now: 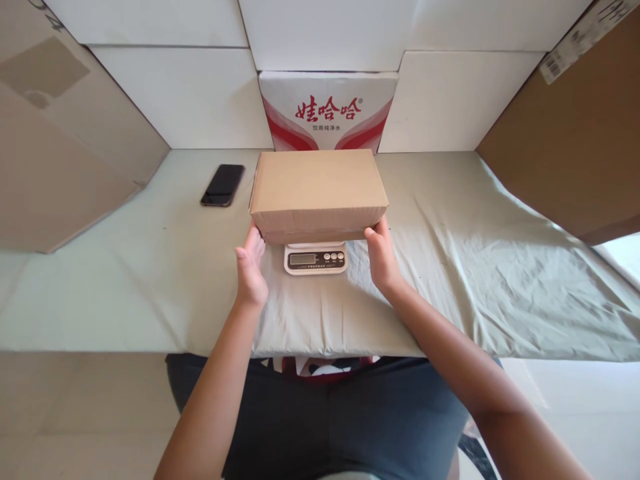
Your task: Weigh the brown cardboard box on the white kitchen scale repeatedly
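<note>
A closed brown cardboard box [319, 181] is over a small white kitchen scale [316, 269], covering its platform; the scale's display and buttons show in front. Whether the box rests on the platform cannot be made out. At the box's lower left front corner is my left hand [251, 270], its thumb apart and its fingers partly hidden at the box. My right hand [383, 257] grips the lower right front corner, thumb on the front side and fingers partly hidden behind it.
A black phone [223, 185] lies left of the box on the pale green cloth [200, 280]. Behind stands a white and red printed carton [327, 110] against white boxes [180, 97]. Large brown cartons flank the table at left [65, 147] and right [575, 133].
</note>
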Tool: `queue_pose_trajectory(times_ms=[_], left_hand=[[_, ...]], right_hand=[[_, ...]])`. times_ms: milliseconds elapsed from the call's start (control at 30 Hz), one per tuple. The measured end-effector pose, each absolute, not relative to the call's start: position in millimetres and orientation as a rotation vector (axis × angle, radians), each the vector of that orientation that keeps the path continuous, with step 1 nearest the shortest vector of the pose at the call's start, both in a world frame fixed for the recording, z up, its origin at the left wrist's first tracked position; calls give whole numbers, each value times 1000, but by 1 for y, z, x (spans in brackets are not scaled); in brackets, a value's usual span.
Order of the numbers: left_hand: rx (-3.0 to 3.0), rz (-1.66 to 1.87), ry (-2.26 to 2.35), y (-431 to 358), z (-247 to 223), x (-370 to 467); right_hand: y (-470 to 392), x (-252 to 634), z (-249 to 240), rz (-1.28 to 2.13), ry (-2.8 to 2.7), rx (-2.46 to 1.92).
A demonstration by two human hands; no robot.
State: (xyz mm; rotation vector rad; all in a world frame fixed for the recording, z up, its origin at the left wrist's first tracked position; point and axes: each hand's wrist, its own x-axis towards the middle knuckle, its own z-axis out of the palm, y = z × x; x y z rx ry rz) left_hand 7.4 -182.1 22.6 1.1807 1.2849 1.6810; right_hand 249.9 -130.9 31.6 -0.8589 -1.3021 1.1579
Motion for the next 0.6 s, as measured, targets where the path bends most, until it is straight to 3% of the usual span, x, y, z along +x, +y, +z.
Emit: queue_pose_trajectory(times_ms=[433,600], left_hand=[[1177,1784,1352,-181,22,-6],[978,1748,1237,-170,45,-34]], right_hand=[[-123,267,18,1014,-1164,-989],[-120,266,18,1015,-1124,-1003]])
